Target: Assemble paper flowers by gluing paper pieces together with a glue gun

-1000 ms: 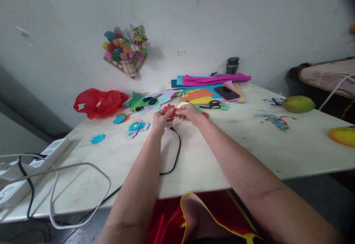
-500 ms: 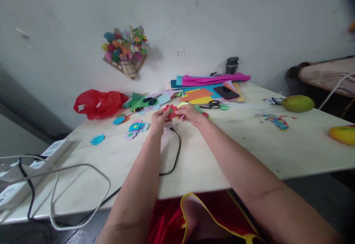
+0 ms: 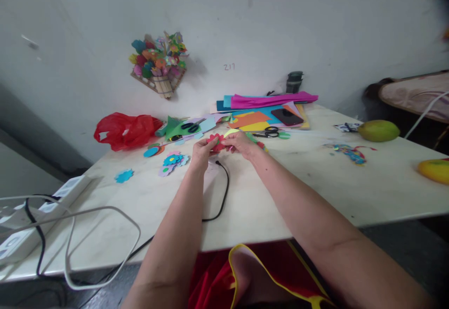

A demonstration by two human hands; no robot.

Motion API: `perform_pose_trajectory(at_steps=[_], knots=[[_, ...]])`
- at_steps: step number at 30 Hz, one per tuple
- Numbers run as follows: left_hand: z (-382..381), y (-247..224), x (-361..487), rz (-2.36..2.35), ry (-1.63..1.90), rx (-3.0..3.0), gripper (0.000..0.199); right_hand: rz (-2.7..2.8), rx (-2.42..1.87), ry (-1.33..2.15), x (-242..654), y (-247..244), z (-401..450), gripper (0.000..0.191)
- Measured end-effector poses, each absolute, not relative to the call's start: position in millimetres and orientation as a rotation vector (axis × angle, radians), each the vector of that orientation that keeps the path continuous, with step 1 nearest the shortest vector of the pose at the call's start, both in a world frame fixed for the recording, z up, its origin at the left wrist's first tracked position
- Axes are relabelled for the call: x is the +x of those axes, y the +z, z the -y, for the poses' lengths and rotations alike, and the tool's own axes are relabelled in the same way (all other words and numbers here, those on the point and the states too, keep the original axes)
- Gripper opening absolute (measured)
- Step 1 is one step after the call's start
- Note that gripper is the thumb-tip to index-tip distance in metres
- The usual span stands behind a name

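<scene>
A red paper flower (image 3: 218, 147) with a scalloped edge is held just over the table between my two hands. My left hand (image 3: 203, 151) pinches its left side, thumb on top. From the right, my right hand (image 3: 240, 142) is closed with its fingertips on the flower's right part; my thumbs nearly meet and cover most of its middle. Left of my left hand lie several cut flowers, among them a blue flower (image 3: 172, 159) and a lilac flower (image 3: 166, 170). Some coloured pieces are partly hidden behind my right hand.
Behind my hands are black scissors (image 3: 269, 132), a phone (image 3: 286, 117) and coloured sheets (image 3: 249, 120). A red plastic bag (image 3: 126, 131) sits at the left. Black cable (image 3: 226, 192) runs below my hands. A power strip (image 3: 42, 215) is at the left edge, mangoes (image 3: 379, 130) at the right.
My thumbs have closed in over the flower's middle, hiding the green centre that showed before. My arms stay almost where they were.
</scene>
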State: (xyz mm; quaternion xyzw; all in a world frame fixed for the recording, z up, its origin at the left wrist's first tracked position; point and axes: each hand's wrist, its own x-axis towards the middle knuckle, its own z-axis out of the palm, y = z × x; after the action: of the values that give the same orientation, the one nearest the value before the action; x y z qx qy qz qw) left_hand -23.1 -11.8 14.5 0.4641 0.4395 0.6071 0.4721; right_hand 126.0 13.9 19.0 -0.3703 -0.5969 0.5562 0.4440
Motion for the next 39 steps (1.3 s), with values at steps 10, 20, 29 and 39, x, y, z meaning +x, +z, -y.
perform_pose_trajectory(at_steps=[10, 20, 29, 39], knots=[[11.6, 13.4, -22.0, -1.078, 1.467, 1.153, 0.043, 1.483, -0.923, 1.363, 125.1, 19.0, -14.8, 0.016], [10.0, 11.8, -23.1, -1.066, 1.455, 1.152, 0.045, 1.479, -0.926, 1.377, 125.9, 21.7, -11.1, 0.015], [11.9, 13.0, -22.0, -1.066, 1.443, 1.172, 0.044, 1.492, -0.928, 1.368, 125.3, 22.8, -9.1, 0.016], [12.6, 14.3, -20.9, -1.077, 1.449, 1.161, 0.043, 1.496, -0.922, 1.373, 125.6, 23.0, -9.1, 0.016]])
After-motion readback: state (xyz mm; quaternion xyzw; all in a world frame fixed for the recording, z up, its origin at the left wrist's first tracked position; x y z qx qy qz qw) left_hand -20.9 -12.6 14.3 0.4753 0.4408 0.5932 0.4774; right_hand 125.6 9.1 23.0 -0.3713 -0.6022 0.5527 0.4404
